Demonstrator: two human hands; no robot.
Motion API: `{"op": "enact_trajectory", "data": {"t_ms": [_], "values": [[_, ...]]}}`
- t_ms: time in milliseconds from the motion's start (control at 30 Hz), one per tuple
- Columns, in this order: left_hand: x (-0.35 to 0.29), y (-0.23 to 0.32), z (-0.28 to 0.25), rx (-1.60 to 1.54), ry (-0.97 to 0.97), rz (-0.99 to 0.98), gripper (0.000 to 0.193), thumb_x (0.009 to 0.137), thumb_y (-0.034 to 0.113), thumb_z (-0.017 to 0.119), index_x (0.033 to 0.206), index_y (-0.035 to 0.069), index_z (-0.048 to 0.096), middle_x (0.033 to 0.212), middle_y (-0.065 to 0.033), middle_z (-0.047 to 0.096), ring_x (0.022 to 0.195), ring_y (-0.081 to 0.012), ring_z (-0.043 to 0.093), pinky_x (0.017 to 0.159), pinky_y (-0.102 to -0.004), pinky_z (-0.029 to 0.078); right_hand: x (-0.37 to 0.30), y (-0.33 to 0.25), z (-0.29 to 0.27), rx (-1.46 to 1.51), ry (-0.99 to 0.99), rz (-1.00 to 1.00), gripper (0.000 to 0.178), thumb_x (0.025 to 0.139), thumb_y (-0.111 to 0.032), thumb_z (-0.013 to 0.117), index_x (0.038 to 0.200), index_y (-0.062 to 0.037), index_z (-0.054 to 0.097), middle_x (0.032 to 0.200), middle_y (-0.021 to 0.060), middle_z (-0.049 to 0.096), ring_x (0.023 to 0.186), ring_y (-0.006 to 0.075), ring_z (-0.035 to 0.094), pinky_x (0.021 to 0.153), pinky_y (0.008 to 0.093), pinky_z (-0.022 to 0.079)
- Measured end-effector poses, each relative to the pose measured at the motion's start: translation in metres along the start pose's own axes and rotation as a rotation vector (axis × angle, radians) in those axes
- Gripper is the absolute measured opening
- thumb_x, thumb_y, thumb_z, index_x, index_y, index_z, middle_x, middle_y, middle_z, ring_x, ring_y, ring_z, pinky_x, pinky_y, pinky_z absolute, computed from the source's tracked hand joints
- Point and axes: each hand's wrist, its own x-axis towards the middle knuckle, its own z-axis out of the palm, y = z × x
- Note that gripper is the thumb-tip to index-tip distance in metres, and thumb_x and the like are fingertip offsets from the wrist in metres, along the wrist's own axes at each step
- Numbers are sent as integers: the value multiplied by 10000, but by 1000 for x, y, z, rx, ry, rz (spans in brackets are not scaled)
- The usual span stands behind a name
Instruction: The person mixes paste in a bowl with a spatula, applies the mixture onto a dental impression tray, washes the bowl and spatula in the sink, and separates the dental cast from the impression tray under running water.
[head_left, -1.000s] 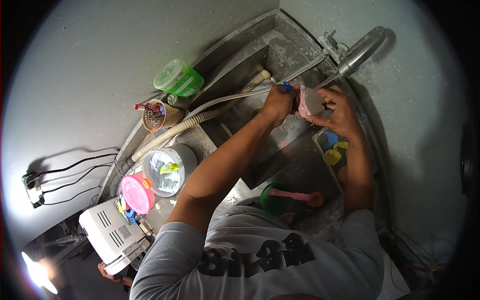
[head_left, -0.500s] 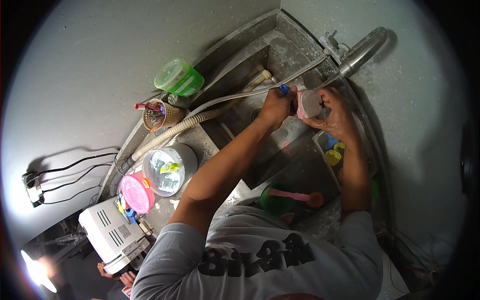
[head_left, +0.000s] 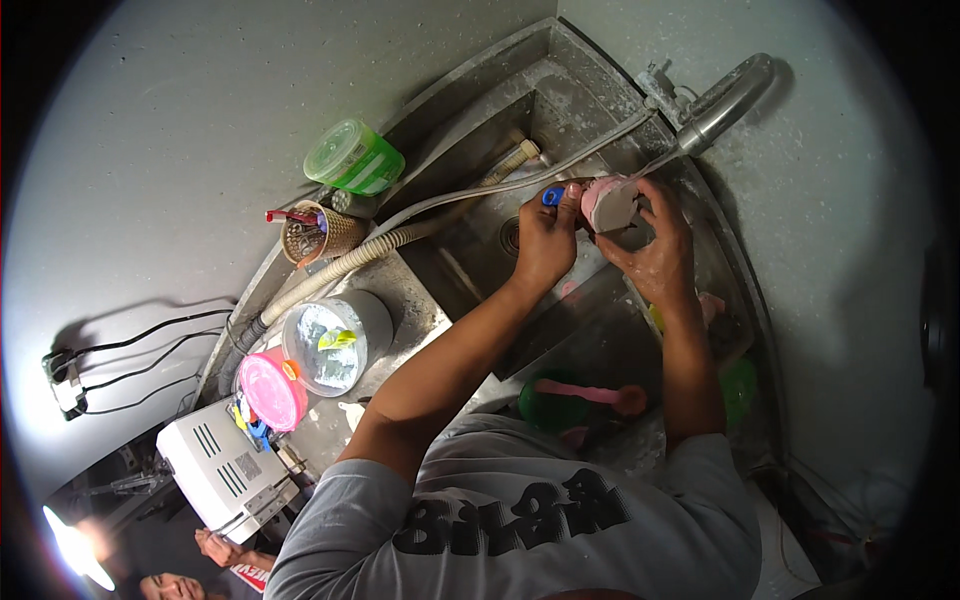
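A dental impression tray with a blue handle [head_left: 553,196] carries pink material [head_left: 592,196] and a whitish plaster block [head_left: 615,210]. My left hand [head_left: 548,240] is closed on the tray by the handle, thumb on top. Curved around the block's other side, my right hand [head_left: 662,245] grips its edge between thumb and fingertips. The tray is raised over the sink [head_left: 440,275], right at the mouth of the metal faucet [head_left: 715,120], where a thin stream of water falls onto it. My left fingers' undersides are hidden.
A pale hose [head_left: 385,240] crosses the sink's left side. Nearby stand a green-labelled tub [head_left: 355,158], a woven cup [head_left: 335,235] of tools, a clear bucket [head_left: 370,325] and a pink lid [head_left: 272,392]. A pink spatula [head_left: 590,390] lies across a green bowl [head_left: 545,408]. Another person [head_left: 172,587] is at lower left.
Both hands and the tray have shifted slightly left, and the block has tilted. Its blue handle shows more fully. At lower left, the other person has come further into view.
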Motion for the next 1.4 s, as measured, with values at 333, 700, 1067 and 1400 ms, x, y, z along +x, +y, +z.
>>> {"op": "enact_trajectory", "data": {"t_ms": [333,700,1067,1400], "values": [[-8,7,6,43,75,41,321,1006,239,534,995,-58,656,732,-29,642,645,-73,528,588,-248,448,-6,-4,4,77,102,-68,752,627,-51,842,1300,11,513,1176,179,571,1031,297,620,773,370,558],[-14,11,10,79,165,42,331,1002,250,544,1008,-55,671,691,-19,619,621,-71,497,563,-256,428,-10,-5,7,127,104,-55,785,618,-11,834,1327,9,496,1205,180,556,1062,283,615,793,352,574],[-13,9,7,143,193,43,334,999,257,550,974,-54,671,655,-11,589,601,-70,485,548,-258,421,-12,-6,8,133,84,-47,786,625,-10,829,1331,13,486,1217,182,546,1109,295,593,826,369,577],[-9,-3,3,106,142,20,318,1005,228,535,915,-59,640,649,-27,596,584,-83,504,534,-269,421,-7,7,10,171,6,90,689,662,-144,863,1235,31,523,1156,169,572,1050,276,611,753,356,578]]}}
